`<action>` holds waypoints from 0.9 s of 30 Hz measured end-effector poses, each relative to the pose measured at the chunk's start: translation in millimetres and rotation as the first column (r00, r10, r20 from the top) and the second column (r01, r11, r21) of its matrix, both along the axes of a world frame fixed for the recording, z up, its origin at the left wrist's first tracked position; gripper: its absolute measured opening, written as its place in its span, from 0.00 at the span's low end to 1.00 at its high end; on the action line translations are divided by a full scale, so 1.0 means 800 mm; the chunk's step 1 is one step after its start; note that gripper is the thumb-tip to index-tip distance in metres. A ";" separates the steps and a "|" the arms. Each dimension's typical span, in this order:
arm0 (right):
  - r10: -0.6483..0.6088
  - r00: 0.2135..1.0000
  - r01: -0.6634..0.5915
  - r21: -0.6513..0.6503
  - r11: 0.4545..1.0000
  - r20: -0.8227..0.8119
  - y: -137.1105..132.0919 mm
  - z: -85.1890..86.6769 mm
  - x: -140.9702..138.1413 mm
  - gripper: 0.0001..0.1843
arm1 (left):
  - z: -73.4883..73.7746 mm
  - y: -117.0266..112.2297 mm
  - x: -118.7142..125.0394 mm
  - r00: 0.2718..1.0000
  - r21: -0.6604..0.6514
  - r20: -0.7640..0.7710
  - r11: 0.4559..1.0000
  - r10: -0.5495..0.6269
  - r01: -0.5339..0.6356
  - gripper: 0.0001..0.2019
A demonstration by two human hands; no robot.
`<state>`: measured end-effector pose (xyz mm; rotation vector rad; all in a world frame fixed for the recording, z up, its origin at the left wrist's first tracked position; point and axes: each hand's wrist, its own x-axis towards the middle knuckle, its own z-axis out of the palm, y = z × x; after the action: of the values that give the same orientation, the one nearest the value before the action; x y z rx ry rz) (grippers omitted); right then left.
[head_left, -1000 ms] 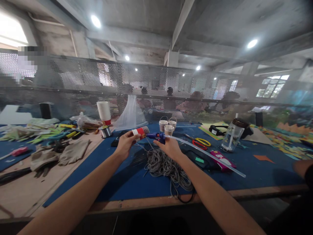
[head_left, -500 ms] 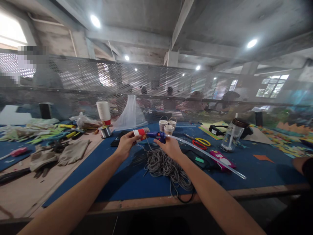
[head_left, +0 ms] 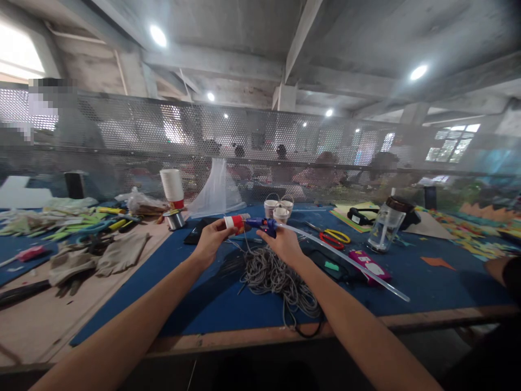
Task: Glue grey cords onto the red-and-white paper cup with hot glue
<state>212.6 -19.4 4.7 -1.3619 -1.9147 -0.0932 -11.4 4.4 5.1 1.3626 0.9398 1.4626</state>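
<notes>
My left hand (head_left: 210, 239) is closed round a small red and white paper cup (head_left: 235, 221), held on its side above the blue table mat (head_left: 228, 304). My right hand (head_left: 285, 244) grips a blue glue gun (head_left: 260, 224) whose nozzle points left at the cup's open end. A long clear glue stick (head_left: 345, 260) runs from the gun's back out to the right. A heap of grey cord (head_left: 277, 277) lies on the mat just below both hands.
Three small paper cups (head_left: 278, 209) stand behind the hands. Red and yellow scissors (head_left: 331, 237), a clear jar (head_left: 385, 225), a pink packet (head_left: 368, 264), a stack of white cups (head_left: 171, 185) and grey gloves (head_left: 97, 258) lie around. A perforated metal screen (head_left: 260, 146) backs the table; people sit behind it.
The cup has tilted so its open end now faces the gun's nozzle more squarely. Both hands have stayed almost in place.
</notes>
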 end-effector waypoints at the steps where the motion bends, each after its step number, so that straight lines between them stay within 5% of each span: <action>1: -0.002 1.000 0.002 -0.002 1.000 -0.006 0.001 0.000 0.000 0.25 | 0.001 -0.002 0.001 1.000 0.006 0.001 1.000 -0.007 0.007 0.19; 12: 0.082 0.959 -0.110 -0.091 0.990 -0.270 0.006 0.005 0.005 0.26 | -0.003 0.000 -0.002 1.000 0.018 -0.023 1.000 0.005 -0.005 0.20; 23: 0.032 0.843 -0.202 -0.260 0.944 -0.538 0.030 0.001 0.028 0.19 | -0.007 0.010 -0.005 0.988 -0.052 0.157 0.998 -0.014 0.022 0.19; 27: -0.071 0.871 -0.096 -0.310 0.946 -0.487 0.044 -0.010 0.039 0.24 | 0.000 0.003 -0.002 0.980 -0.065 0.199 0.998 -0.005 0.018 0.19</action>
<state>243.7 15.4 -3.1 -1.4141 -1.5380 0.5558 -13.2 6.9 4.7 1.1478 0.8427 1.5140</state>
